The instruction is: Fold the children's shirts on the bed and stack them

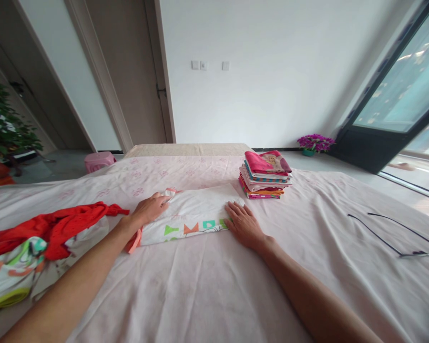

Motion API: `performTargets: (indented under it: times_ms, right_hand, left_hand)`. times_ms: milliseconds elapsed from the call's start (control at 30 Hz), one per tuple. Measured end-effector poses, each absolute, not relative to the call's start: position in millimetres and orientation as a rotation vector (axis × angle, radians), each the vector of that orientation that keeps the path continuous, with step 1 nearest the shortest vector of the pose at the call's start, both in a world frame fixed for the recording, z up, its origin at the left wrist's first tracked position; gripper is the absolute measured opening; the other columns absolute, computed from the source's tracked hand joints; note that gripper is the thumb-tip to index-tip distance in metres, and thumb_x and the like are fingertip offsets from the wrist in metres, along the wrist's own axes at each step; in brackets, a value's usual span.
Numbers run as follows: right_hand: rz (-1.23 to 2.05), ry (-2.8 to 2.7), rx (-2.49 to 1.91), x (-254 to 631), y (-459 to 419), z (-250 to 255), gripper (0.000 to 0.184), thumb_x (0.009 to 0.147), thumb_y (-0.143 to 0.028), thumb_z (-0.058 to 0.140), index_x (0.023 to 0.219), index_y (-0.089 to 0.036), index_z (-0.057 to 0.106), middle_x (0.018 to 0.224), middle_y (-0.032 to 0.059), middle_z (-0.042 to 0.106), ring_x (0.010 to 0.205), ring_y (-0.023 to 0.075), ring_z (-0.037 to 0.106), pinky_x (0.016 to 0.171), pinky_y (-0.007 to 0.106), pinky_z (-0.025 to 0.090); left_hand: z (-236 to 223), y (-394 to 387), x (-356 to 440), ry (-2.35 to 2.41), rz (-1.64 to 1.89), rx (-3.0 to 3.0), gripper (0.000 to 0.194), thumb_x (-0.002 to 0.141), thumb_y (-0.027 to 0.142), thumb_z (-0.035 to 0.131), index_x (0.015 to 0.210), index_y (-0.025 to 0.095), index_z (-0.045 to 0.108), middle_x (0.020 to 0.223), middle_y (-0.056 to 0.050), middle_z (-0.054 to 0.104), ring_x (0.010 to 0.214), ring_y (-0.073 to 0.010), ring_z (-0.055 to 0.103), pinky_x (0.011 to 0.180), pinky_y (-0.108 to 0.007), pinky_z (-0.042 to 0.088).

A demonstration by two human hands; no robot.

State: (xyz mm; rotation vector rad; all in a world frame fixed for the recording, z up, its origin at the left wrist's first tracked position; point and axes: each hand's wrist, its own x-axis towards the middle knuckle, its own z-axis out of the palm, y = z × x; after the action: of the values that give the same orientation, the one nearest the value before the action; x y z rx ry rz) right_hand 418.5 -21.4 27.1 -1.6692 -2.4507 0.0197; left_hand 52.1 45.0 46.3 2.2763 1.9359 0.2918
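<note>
Sheet (207, 290): pale pink, faint floral print, creased; runs from the bottom edge of the frame up to the middle.

Clothes (17, 267): loose heap, lower left; white with green and orange print, yellow-green edging at the near end. Red cloth (67, 226) crumpled over their far side.

Glasses (402, 254): dark, thin frame, right of the frame; temples unfolded and pointing toward the upper left.

Garment (196, 205): centre of the frame, flat on the sheet; white, folded into a long band, lying slightly aslant. Near edge printed with green, orange and teal block shapes and thin dark lines. Coral trim shows at the left end, lower corner and upper corner; surface softly wrinkled, right end plain white.

Left hand (152, 208): on the garment's left end, fingers bent and close together at the upper trim; whether they pinch the cloth, cannot tell.

Right hand (245, 225): palm down on the right end, fingers extended, slightly apart.

Stack (266, 176): folded cloths, right of centre, just beyond the right hand; bright pink printed piece on top, striped, pale, red and orange layers below.

Beyond: pink stool (99, 162), left; purple flowers (315, 143) in a green pot, right; white wall (264, 85) with switch plates (199, 65), upper centre.
</note>
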Motion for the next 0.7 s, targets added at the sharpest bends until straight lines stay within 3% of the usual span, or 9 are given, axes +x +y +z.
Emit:
performTargets:
  times_ms: [133,233,400,500,600,700]
  right_hand:
    - [0.02,-2.461,-1.667,419,-22,27,0.058,0.101,-0.046,0.031,0.152,-0.019,0.036,0.158,0.009,0.032,0.147,0.0237,0.025,0.12,0.044,0.013]
    - [0.031,-2.519,-1.657,421,-21,35,0.057,0.101,-0.045,0.033,0.151,-0.019,0.037,0.157,0.0106,0.034,0.146,0.0245,0.026,0.119,0.044,0.017]
    - [0.056,-2.62,-1.664,420,0,68,0.042,0.099,-0.039,0.041,0.132,-0.022,0.059,0.136,0.011,0.059,0.123,0.0263,0.056,0.102,0.038,0.041]
    - [0.022,-2.528,-1.74,414,31,81,0.038,0.097,-0.031,0.041,0.129,-0.024,0.061,0.129,0.0091,0.063,0.108,0.0251,0.064,0.088,0.034,0.048]
    - [0.004,-2.443,-1.758,406,67,81,0.041,0.095,-0.025,0.041,0.133,-0.024,0.057,0.135,0.0086,0.058,0.108,0.0247,0.064,0.084,0.033,0.05]
    - [0.033,-2.396,-1.801,400,98,73,0.045,0.094,-0.021,0.041,0.137,-0.023,0.053,0.139,0.0105,0.054,0.11,0.0251,0.062,0.085,0.033,0.05]
  left_hand:
    - [47,57,47,2.022,0.45,2.05,0.039,0.091,0.043,0.039,0.104,0.028,0.072,0.099,-0.003,0.074,0.09,-0.0205,0.068,0.074,-0.027,0.049]
    - [46,66,44,2.157,0.553,1.926,0.031,0.084,0.04,0.051,0.105,0.025,0.07,0.106,-0.005,0.075,0.097,-0.0224,0.068,0.076,-0.027,0.048]
    - [41,81,43,2.228,0.554,1.823,0.052,0.069,0.037,0.068,0.118,0.021,0.064,0.118,-0.013,0.071,0.102,-0.0273,0.068,0.076,-0.03,0.048]
    - [37,89,47,2.232,0.55,1.758,0.059,0.066,0.036,0.068,0.123,0.018,0.062,0.114,-0.014,0.072,0.093,-0.0259,0.071,0.073,-0.03,0.048]
    - [34,93,51,2.215,0.559,1.695,0.057,0.064,0.034,0.068,0.118,0.017,0.065,0.094,-0.011,0.076,0.08,-0.0243,0.071,0.066,-0.029,0.047]
    - [33,91,55,2.168,0.577,1.647,0.039,0.065,0.032,0.065,0.102,0.02,0.07,0.067,-0.003,0.072,0.063,-0.0215,0.068,0.056,-0.027,0.044]
